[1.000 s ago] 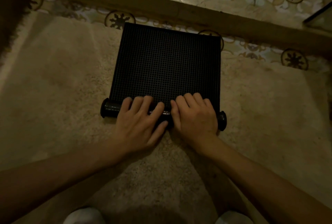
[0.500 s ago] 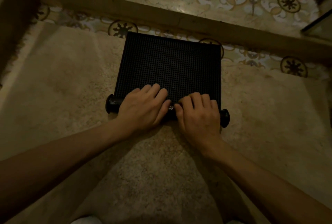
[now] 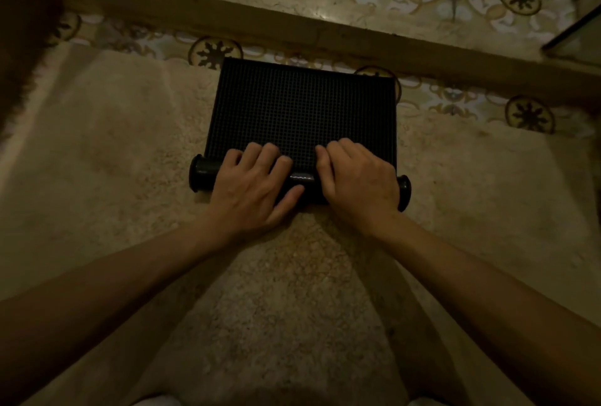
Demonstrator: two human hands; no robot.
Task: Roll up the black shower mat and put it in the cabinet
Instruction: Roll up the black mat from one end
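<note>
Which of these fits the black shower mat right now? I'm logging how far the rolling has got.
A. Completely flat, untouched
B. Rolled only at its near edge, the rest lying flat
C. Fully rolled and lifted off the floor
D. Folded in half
B: both the left hand and the right hand press on a roll at the near edge of the black shower mat, whose far part lies flat on the beige rug.

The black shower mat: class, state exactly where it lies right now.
In the head view's centre, the black shower mat lies on the beige rug, its near end rolled under both hands, its far edge over the patterned tiles.
</note>
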